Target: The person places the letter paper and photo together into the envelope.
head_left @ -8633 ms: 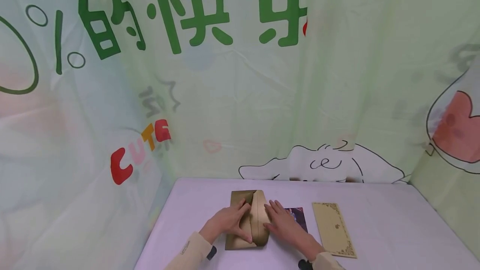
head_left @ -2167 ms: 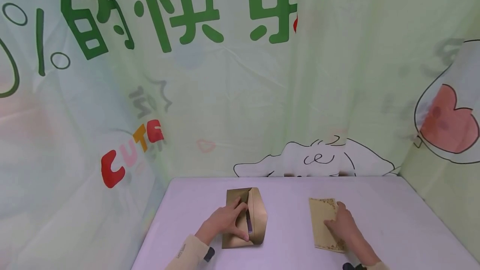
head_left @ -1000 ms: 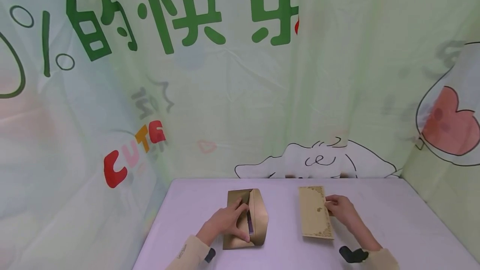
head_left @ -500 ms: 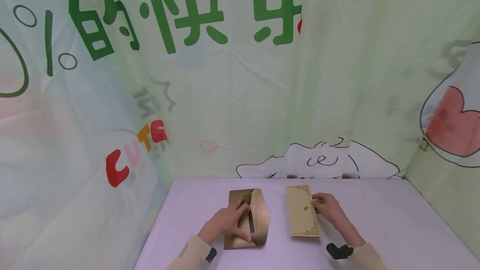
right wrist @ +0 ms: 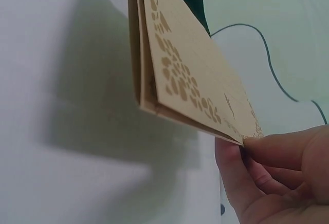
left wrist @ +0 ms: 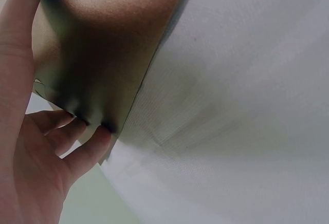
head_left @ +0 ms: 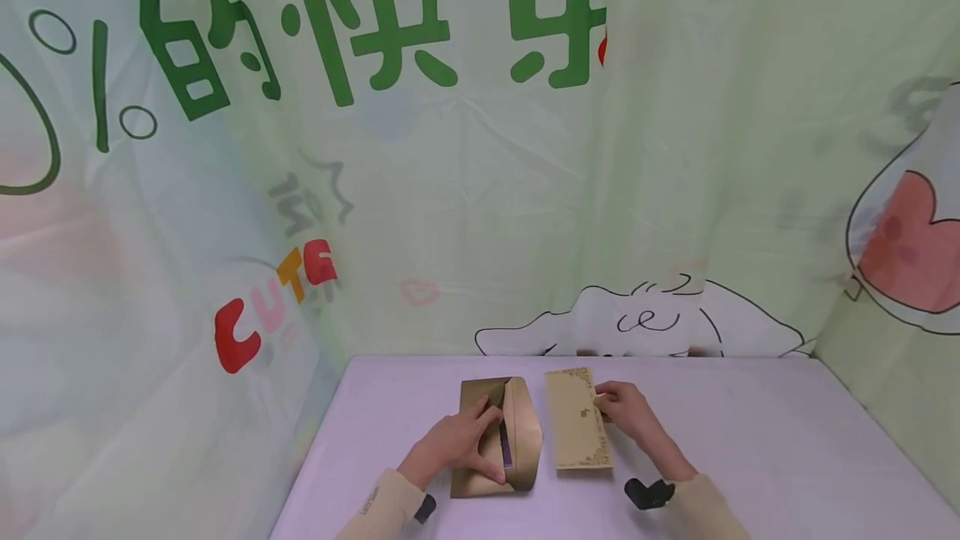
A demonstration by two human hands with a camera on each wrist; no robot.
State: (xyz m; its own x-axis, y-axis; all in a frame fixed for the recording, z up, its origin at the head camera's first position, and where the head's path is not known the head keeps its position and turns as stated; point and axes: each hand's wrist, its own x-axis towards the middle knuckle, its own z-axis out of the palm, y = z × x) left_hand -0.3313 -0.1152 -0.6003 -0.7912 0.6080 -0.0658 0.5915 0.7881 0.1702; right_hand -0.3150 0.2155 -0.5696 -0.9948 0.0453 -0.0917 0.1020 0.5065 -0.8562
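Note:
A gold-brown envelope (head_left: 527, 433) lies on the table, its flap folded out to the right and its mouth gaping. My left hand (head_left: 459, 442) squeezes its front between thumb and fingers; in the left wrist view the fingertips (left wrist: 97, 141) dent the paper (left wrist: 123, 23). A purple strip (head_left: 506, 448) shows inside the mouth. Just right of the envelope, my right hand (head_left: 632, 413) pinches a folded cream greeting card (head_left: 572, 423) with brown corner ornaments by its right edge. In the right wrist view this card (right wrist: 205, 75) is held above the table and casts a shadow.
The table wears a pale lilac cover (head_left: 750, 440). Behind it and at both sides hang printed cloth curtains (head_left: 465, 215), close to the table's edges. Black straps (head_left: 649, 493) sit at both wrists.
The printed picture once lying beside the envelope is gone from the table, and a purple strip shows in the mouth. My right hand has picked up the card and carried it left; the left hand stays.

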